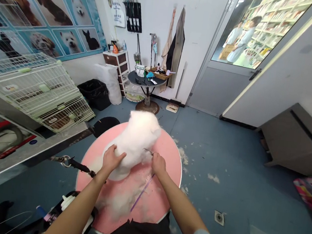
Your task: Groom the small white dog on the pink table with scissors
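A small white fluffy dog (138, 137) stands on a round pink grooming table (168, 159), facing away from me. My left hand (112, 158) rests on its rump, fingers curled into the fur. My right hand (158, 163) is closed on a pair of scissors (148, 152) whose blades touch the dog's right flank. A purple comb (141, 192) lies on the table below my right hand, beside a pile of cut white fur (120, 199).
White wire cages (35, 88) stand on a metal bench at left. A black leash clip (76, 164) hangs by the table. A dark round table (146, 79) with tools stands at the back. Fur clumps litter the blue floor (213, 178). A grey cabinet (294, 138) is at right.
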`<act>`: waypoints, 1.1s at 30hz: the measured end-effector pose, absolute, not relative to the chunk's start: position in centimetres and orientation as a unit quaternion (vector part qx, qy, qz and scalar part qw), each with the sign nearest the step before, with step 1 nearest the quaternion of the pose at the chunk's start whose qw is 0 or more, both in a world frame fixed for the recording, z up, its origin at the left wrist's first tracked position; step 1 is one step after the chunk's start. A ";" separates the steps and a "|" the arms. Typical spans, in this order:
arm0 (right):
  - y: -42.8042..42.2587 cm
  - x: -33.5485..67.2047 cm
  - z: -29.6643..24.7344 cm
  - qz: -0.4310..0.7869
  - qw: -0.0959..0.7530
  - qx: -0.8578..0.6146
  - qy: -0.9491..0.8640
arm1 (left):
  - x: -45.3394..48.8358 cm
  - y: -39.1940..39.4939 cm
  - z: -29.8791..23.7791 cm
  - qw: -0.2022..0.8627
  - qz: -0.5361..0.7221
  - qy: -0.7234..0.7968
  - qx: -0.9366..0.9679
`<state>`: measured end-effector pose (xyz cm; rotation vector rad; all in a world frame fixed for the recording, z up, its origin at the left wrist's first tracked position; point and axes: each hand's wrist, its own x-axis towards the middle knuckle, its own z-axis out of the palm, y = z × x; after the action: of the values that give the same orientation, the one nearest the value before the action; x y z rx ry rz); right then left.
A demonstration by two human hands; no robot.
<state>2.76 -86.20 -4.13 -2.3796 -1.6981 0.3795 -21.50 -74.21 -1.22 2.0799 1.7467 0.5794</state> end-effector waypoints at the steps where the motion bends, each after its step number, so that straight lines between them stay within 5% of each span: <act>1: -86.2 2.8 -4.1 0.134 0.097 -0.804 -0.571 | -21.5 -74.2 -1.2 0.182 0.204 0.619 0.737; 33: -85.0 2.0 0.5 0.096 0.166 -0.819 -0.541 | -21.6 -74.0 -1.5 0.184 0.207 0.613 0.740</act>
<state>2.04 -85.00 0.54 -2.3318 -1.5412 0.2725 -21.60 -74.00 -1.51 2.0863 1.7285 0.5823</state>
